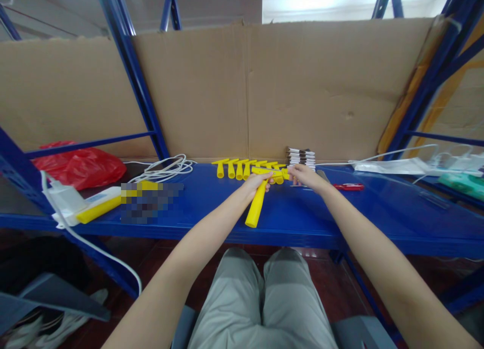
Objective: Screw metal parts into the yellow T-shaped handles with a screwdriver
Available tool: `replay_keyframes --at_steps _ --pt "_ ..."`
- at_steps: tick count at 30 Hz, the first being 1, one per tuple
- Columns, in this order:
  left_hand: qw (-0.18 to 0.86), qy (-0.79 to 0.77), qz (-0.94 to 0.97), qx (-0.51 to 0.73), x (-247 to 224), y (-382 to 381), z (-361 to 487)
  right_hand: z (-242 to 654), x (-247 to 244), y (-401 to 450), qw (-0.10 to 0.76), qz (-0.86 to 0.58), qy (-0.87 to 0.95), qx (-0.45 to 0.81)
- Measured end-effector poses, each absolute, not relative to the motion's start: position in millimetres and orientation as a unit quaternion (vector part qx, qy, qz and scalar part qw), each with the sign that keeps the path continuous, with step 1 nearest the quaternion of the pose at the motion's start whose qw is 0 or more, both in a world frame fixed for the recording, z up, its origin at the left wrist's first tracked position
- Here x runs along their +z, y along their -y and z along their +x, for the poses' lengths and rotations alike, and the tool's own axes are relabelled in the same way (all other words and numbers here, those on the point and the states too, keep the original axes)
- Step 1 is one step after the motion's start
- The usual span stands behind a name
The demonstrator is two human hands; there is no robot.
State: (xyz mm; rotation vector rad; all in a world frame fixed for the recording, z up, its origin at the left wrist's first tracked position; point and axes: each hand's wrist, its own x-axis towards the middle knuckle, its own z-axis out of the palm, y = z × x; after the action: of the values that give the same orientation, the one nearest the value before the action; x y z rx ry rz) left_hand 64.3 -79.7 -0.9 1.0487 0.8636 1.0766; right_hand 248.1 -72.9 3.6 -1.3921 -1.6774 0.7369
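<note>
My left hand (260, 181) is closed around a yellow T-shaped plastic handle (257, 205), whose round grip slants down toward the shelf's front edge. At the right end of its crosspiece, my right hand (298, 174) pinches a small yellow part (284, 174); whether that part is joined to the handle is hard to tell. Behind my hands, several similar yellow T-shaped handles (239, 169) stand side by side along the cardboard. Just beyond my right hand is a stack of small white-and-brown pieces (301, 156).
A red-handled screwdriver (348, 186) lies on the blue shelf (302, 218), right of my right hand. To the left are a coiled white cable (170, 167), a power strip (99, 200) and a red plastic bag (81, 165). Cardboard (287, 92) closes off the back.
</note>
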Motion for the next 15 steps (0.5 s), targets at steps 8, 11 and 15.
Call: replay_keyframes --at_steps 8,11,15 --pt "0.552 -0.388 0.456 0.580 14 79 48 338 10 65 0.148 -0.726 0.671 0.022" --pt "0.520 -0.411 0.469 0.584 19 73 41 356 13 66 0.099 -0.737 0.668 0.043" --pt "0.483 -0.439 0.467 0.596 25 58 24 376 25 67 0.068 -0.723 0.686 0.044"
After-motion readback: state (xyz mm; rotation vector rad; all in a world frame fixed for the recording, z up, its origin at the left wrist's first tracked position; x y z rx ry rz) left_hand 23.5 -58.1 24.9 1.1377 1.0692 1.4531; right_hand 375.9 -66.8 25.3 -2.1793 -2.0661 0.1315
